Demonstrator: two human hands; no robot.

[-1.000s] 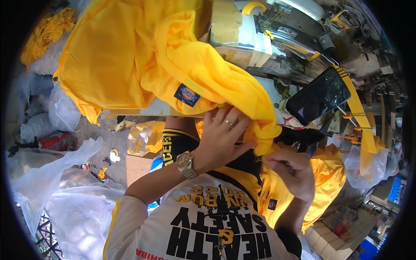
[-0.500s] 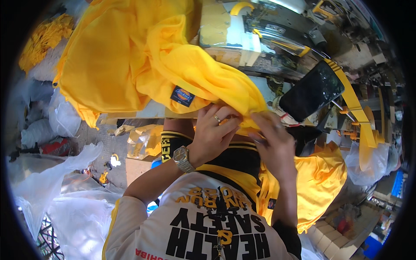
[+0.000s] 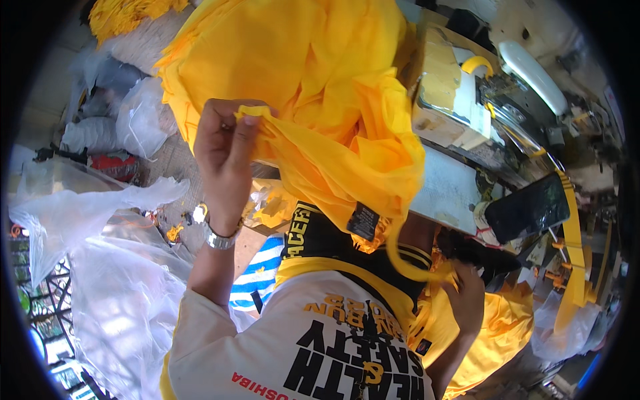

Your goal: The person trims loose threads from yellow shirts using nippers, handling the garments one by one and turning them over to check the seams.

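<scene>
The left hand (image 3: 225, 143) is positioned left of centre in the frame. Its thumb and fingers are closed in a pinch on one edge of a yellow cloth (image 3: 333, 127). A metal watch (image 3: 220, 240) is worn on the wrist of this hand.

The yellow cloth extends from the upper centre of the frame to the middle. Its upper part is a broad mass; its lower part hangs in folds, pulled toward the left hand. A black label (image 3: 363, 221) is attached near its lower edge, at the centre of the frame.

A yellow strip (image 3: 404, 268) runs down from the lower right edge of the cloth and curves in a slack loop to the right hand (image 3: 465, 297), right of centre. The fingers of the right hand are bent, with the fingertips drawn together on the end of the strip. The exact finger contact is too small to tell.

A pale table (image 3: 443, 190) is visible to the right of the cloth, with a taped box (image 3: 440, 100) above it in the upper right. A dark phone (image 3: 528, 208) is tilted at the right, beside a hanging yellow band (image 3: 572, 247). A second yellow cloth (image 3: 500, 340) lies at the lower right, behind the right forearm. Clear plastic sheeting (image 3: 127, 280) occupies the lower left.
</scene>
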